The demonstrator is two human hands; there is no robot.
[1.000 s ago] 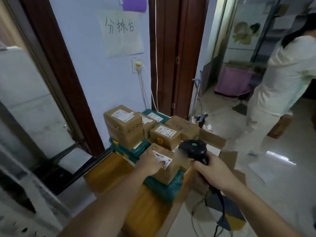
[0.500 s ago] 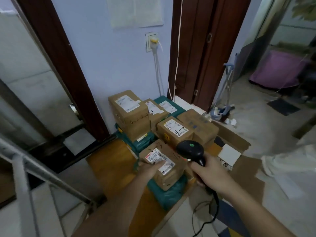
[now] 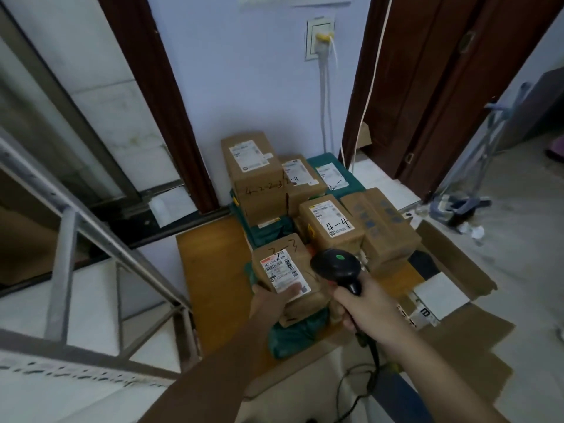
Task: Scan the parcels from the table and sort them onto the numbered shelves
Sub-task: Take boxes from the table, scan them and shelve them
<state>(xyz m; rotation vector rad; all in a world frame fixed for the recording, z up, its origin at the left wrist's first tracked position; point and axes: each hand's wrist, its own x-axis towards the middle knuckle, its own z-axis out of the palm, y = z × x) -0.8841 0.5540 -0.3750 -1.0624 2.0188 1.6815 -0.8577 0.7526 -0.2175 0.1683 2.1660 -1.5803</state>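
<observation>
Desk (image 3: 210, 270) is stacked, left hand (image 3: 274, 297) gripping the box (image 3: 293, 279), right hand (image 3: 363, 309) clenching the scanner (image 3: 335, 265), so I'd get the thumb off the label (image 3: 285, 271) first.

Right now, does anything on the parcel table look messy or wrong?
Mostly tidy. The boxes sit in an uneven heap on squashed green mailer bags, so the front box under the left hand tilts. A flattened cardboard box sprawls on the floor. The right hand holds the scanner.
</observation>
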